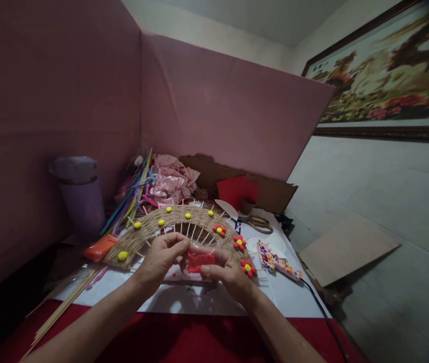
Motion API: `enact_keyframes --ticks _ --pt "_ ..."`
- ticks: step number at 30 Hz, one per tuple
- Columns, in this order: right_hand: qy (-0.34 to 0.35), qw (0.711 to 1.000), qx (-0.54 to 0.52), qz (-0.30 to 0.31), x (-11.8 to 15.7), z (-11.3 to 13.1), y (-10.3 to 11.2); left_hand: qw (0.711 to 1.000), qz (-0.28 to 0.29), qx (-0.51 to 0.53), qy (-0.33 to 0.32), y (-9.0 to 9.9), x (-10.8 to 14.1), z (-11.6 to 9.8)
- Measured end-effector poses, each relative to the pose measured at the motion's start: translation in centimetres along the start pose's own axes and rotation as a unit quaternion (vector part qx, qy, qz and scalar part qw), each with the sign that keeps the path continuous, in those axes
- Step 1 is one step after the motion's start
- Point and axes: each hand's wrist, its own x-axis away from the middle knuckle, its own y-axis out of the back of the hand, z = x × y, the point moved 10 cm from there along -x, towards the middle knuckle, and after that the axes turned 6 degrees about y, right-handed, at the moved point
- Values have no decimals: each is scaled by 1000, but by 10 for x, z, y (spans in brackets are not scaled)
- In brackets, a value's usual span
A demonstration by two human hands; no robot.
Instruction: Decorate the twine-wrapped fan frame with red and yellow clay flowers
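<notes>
Both hands meet in front of me over a small clear plastic bag of red clay. My left hand pinches the bag's upper left edge between thumb and fingers. Around its right side, my right hand is closed, thumb across the front. Just behind lies a woven twine arch with thin sticks poking out along both edges. Yellow dots sit on its left and top, and red flowers with yellow centres on its right part. An orange packet touches the arch's left end.
A patterned glue gun with a black cord lies to the right, near scissors. At left stand a purple tumbler and pipe cleaners by crumpled pink cloth. Long sticks cross the table's left edge. Pink panels rise behind.
</notes>
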Motion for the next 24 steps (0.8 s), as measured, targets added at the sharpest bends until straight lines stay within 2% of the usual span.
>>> enact_keyframes --ticks 5,13,21,24 --pt "-7 1000 1 24 0 2 -6 1000 -4 -16 -9 2 -2 0" --pt "39 999 -22 -23 -2 6 -1 999 -10 45 4 5 -2 -1" --pt "27 999 -12 30 -2 7 -10 999 10 37 15 0 -4 6" --pt "19 1000 -7 24 -2 4 -9 999 6 31 6 0 -3 4"
